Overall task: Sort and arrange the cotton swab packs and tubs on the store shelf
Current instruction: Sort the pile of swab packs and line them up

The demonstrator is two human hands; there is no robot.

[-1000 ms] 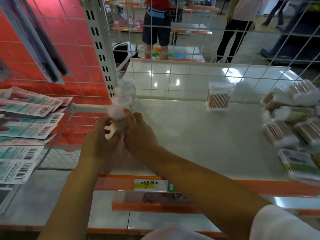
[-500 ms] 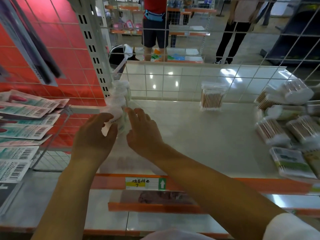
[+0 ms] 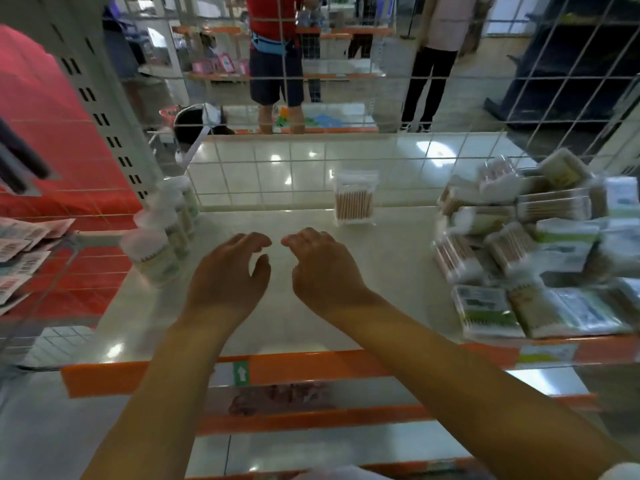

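A row of round cotton swab tubs point(image 3: 157, 251) stands along the left edge of the white shelf point(image 3: 391, 258), running back toward the wire grid. My left hand point(image 3: 230, 271) and my right hand point(image 3: 320, 265) hover side by side over the shelf's middle, fingers loosely curled, holding nothing, both clear of the tubs. One clear pack of wooden-stick swabs point(image 3: 355, 199) stands upright at the back. A jumbled heap of swab packs and tubs point(image 3: 533, 244) fills the right side.
A wire grid point(image 3: 311, 174) closes the shelf's back. An orange price rail point(image 3: 311, 370) runs along the front edge. Carded goods point(image 3: 20, 247) lie on the red section to the left. People stand in the aisle beyond the grid.
Both hands have let go of the front tub in the left row and drawn back to the right, over the shelf's middle. The view has shifted left to right.
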